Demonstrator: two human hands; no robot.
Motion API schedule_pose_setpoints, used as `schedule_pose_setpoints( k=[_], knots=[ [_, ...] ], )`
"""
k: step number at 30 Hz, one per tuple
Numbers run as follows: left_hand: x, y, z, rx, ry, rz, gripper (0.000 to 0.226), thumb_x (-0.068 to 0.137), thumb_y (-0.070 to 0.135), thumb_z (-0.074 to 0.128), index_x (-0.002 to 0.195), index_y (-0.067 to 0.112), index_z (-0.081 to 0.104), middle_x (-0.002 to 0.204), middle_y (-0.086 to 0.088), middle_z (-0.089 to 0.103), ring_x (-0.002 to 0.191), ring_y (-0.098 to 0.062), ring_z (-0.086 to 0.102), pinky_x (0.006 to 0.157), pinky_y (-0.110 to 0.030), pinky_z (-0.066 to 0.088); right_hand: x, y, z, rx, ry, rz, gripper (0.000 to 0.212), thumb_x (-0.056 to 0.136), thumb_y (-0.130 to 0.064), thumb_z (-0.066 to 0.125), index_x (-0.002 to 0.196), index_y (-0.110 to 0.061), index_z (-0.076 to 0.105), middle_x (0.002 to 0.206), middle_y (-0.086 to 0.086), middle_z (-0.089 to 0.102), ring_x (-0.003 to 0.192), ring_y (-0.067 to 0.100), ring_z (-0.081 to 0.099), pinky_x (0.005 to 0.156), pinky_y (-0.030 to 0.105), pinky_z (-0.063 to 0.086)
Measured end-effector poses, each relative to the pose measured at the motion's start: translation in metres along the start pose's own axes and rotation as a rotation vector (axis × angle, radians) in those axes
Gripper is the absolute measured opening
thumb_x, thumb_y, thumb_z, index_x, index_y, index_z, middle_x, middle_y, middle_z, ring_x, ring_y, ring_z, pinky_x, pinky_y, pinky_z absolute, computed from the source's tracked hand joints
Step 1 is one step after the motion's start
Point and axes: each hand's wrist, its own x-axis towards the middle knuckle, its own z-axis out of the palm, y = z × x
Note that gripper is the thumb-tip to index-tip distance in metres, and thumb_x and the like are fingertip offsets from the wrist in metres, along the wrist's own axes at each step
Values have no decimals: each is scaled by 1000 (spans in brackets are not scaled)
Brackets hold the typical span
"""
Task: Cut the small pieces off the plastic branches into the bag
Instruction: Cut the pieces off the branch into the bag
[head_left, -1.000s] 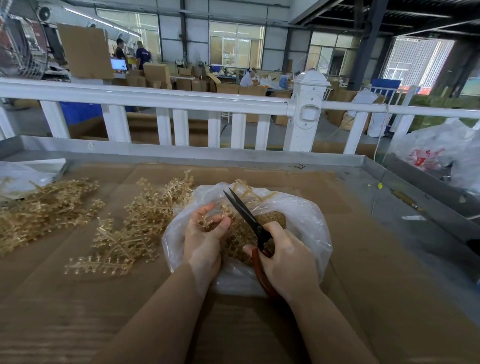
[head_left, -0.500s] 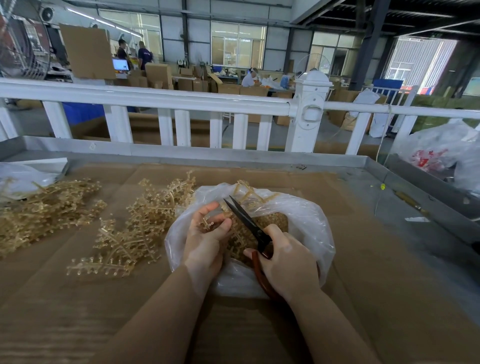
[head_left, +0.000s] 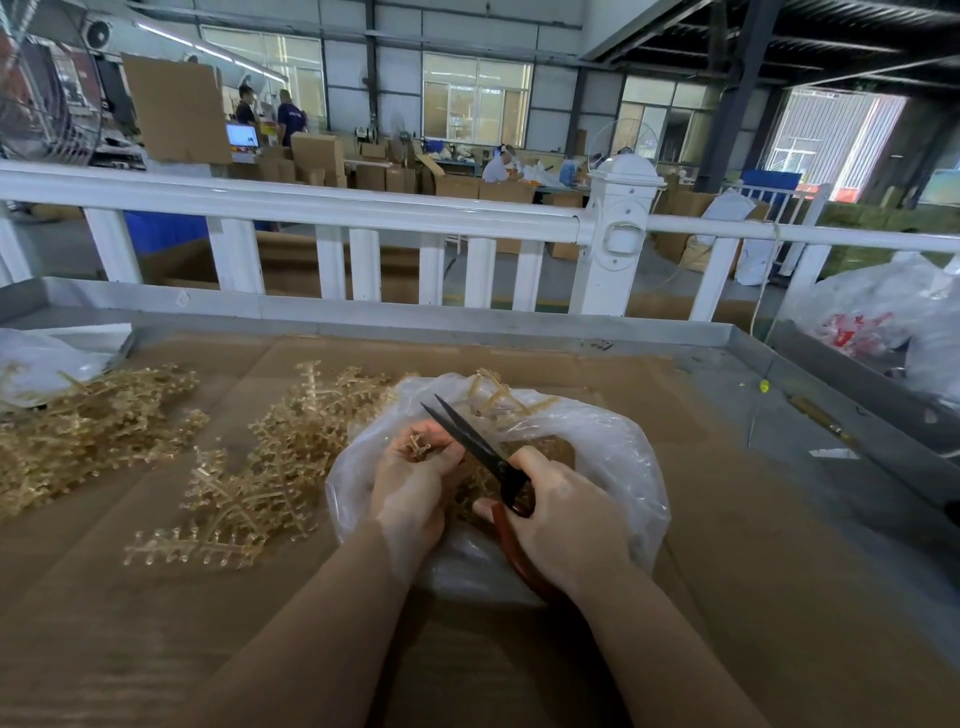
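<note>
Scissors (head_left: 480, 452), blades nearly closed, point toward the desk's far-left corner; right hand (head_left: 566, 525) grips them, left hand (head_left: 415, 478) pinches a branch (head_left: 418, 447) over the bag (head_left: 613, 457).

On the table there were 2 hands, the left hand (head_left: 410, 483) and right hand (head_left: 566, 525), 1 pair of scissors (head_left: 483, 457), 1 clear bag (head_left: 597, 457), and 2 heaps of plastic branches: 1 at the far left (head_left: 88, 431), 1 beside the bag (head_left: 260, 467).
</note>
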Motion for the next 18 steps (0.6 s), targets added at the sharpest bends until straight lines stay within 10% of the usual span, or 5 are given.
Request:
schedule_pose_setpoints(
  k=[10,18],
  knots=[
    [-1,-5,-2,-152,103,-25,32,89,-7,54,121,-4,60,115,-24,66,108,-32,64,99,-45,49,-5,3,3,21,19,30,39,80,-66,53,103,-34,53,85,-18,54,74,-3,45,56,2,26],
    [-4,1,-7,-283,95,-55,31,89,-13,49,109,5,66,95,-7,71,82,-12,68,62,-16,57,-9,6,0,10,-12,-6,49,83,-64,53,119,-32,53,104,-13,63,94,3,58,76,11,39]
  ],
)
